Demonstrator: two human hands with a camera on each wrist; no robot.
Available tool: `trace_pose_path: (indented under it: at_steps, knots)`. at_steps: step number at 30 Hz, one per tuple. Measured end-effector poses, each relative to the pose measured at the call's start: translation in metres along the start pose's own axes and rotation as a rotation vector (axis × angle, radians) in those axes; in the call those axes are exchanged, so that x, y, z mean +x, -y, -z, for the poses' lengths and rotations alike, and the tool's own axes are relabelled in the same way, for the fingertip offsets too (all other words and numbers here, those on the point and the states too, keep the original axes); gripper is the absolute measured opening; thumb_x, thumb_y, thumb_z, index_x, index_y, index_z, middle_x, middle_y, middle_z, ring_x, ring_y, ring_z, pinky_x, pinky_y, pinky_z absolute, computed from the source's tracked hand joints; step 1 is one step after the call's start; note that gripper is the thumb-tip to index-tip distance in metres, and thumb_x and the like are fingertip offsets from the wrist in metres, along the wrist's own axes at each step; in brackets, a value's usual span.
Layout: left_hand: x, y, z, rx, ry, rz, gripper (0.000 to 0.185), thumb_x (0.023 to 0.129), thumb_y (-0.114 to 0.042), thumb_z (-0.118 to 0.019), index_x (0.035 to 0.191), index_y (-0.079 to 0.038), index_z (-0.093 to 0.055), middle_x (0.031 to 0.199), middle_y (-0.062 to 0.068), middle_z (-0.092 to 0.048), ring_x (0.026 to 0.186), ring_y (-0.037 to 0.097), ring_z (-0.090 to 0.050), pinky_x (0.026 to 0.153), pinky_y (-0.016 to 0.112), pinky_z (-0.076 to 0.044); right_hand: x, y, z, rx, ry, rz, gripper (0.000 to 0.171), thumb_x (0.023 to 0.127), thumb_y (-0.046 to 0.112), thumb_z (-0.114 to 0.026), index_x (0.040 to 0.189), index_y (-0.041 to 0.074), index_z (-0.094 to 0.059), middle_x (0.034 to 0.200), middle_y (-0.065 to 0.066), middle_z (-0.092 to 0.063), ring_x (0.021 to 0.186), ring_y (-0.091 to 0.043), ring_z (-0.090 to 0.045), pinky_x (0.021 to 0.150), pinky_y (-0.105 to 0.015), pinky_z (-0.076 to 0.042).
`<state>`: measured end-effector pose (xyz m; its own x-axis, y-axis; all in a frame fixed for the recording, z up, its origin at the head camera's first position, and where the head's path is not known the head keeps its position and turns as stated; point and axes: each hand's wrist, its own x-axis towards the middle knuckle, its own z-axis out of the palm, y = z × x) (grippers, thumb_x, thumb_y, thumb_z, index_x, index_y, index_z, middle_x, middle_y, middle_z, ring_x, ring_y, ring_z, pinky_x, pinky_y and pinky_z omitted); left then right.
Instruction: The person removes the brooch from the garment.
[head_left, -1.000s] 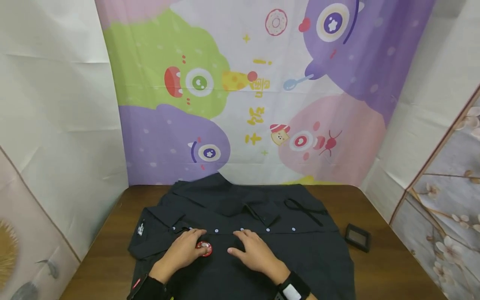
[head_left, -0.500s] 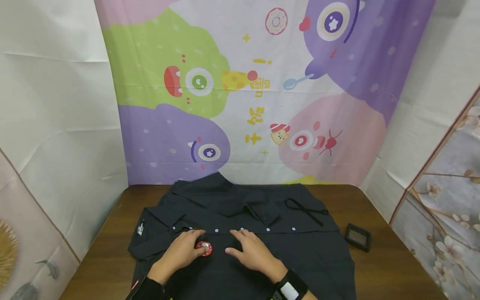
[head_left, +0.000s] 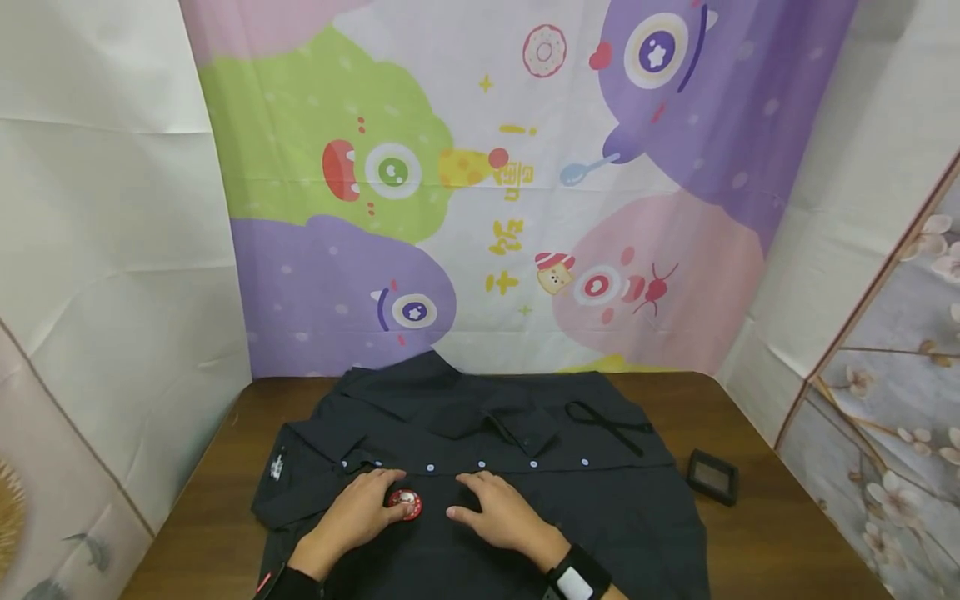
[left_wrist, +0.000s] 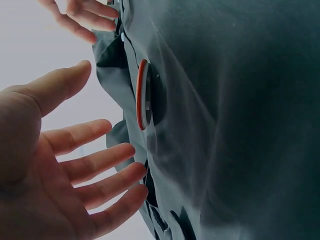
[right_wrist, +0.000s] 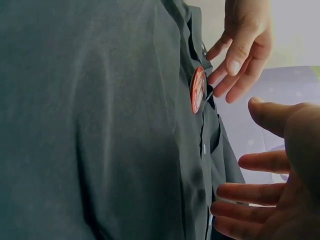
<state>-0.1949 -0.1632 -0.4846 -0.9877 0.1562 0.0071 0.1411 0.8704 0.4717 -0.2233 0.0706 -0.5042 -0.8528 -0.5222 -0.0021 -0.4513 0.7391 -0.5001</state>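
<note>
A dark button-front shirt (head_left: pixel 600 525) lies spread on the table, with a row of pale buttons running across it. A round red-rimmed pin badge (head_left: pixel 406 505) rests on the fabric; its thin edge and pale underside show in the left wrist view (left_wrist: pixel 141 95). My left hand (head_left: pixel 356 510) is just left of the badge, its thumb overlapping the rim in the head view; in the left wrist view the spread fingers hold nothing. To the right of the badge, my right hand (head_left: pixel 512 515) hovers over the shirt with fingers apart and nothing in them.
The brown wooden table (head_left: pixel 202 508) shows around the shirt. At the right lies a small black frame-like box (head_left: pixel 712 477). A thin black cord (head_left: pixel 609 425) is looped on the shirt's upper right. A cartoon-printed cloth (head_left: pixel 495 275) hangs behind the table.
My right hand has shifted slightly left, nearer the badge. The left hand and the badge stay about where they were. The head view has tilted up a little.
</note>
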Motion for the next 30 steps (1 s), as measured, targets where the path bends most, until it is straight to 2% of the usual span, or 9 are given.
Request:
trace_pose_path:
  at_steps: [9,16,30]
  knots:
    - [-0.001,0.001,-0.001,-0.008,-0.005,0.001,0.047,0.084,-0.033,-0.075,0.12,-0.005,-0.065,0.123,0.016,-0.064,0.115,0.037,-0.059,0.096,0.056,-0.046,0.002,0.006,-0.002,-0.018,0.004,0.008,0.057,0.092,0.048,-0.061,0.135,0.012,-0.056,0.131,-0.009,-0.06,0.121,-0.027,-0.057,0.099,-0.046,-0.048]
    - [-0.003,0.002,0.0,0.014,-0.006,0.017,0.048,0.083,-0.033,-0.076,0.121,-0.005,-0.064,0.123,0.016,-0.064,0.115,0.037,-0.058,0.096,0.057,-0.045,0.005,0.009,-0.006,-0.016,0.024,0.066,0.056,0.093,0.048,-0.059,0.137,0.014,-0.055,0.13,-0.005,-0.06,0.12,-0.022,-0.058,0.099,-0.043,-0.049]
    - [-0.005,0.003,-0.001,0.016,0.006,0.027,0.048,0.085,-0.035,-0.074,0.121,-0.005,-0.064,0.125,0.018,-0.062,0.12,0.039,-0.056,0.097,0.06,-0.044,0.006,0.015,-0.007,-0.067,0.042,0.121,0.058,0.094,0.052,-0.056,0.139,0.014,-0.054,0.131,-0.006,-0.059,0.12,-0.023,-0.057,0.098,-0.042,-0.049]
